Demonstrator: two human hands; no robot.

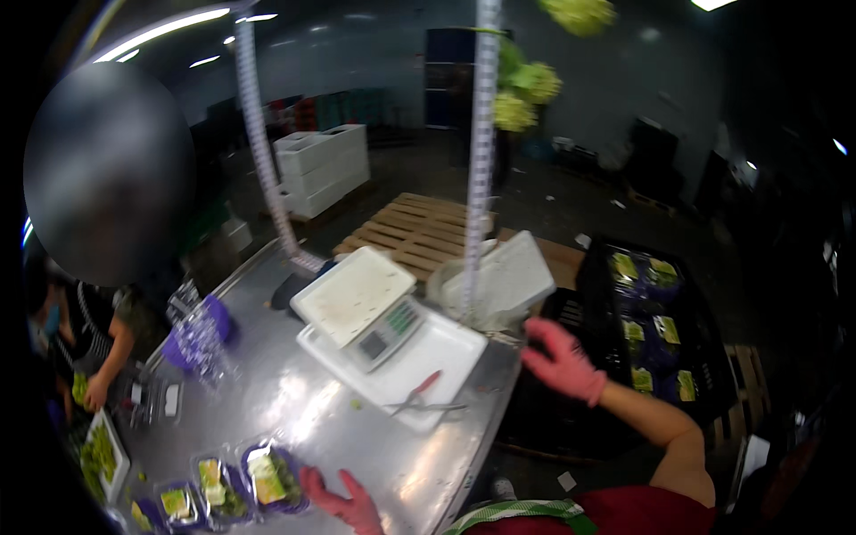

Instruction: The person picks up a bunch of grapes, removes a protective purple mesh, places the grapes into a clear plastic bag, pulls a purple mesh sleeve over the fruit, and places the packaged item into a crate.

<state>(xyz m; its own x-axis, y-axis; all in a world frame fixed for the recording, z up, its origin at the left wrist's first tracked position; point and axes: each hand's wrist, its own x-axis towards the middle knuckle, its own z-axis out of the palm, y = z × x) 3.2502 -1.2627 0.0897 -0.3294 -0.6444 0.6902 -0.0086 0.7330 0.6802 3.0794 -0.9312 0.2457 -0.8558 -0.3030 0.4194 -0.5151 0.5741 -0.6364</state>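
My left hand, in a pink glove, is spread over the metal table, close to the rightmost of several purple trays of green produce under clear film. Nothing shows in it. My right hand, also gloved in pink, is raised beyond the table's right edge with its fingers apart and nothing between them. A digital weighing scale stands in a white tray. A red-handled knife and what looks like a metal tool lie at that tray's near edge.
A co-worker handles green produce beside a white tray at left. Purple trays with clear plastic sit at the table's left edge. A black crate of packed trays is at right, wooden pallets behind. Two posts rise from the table.
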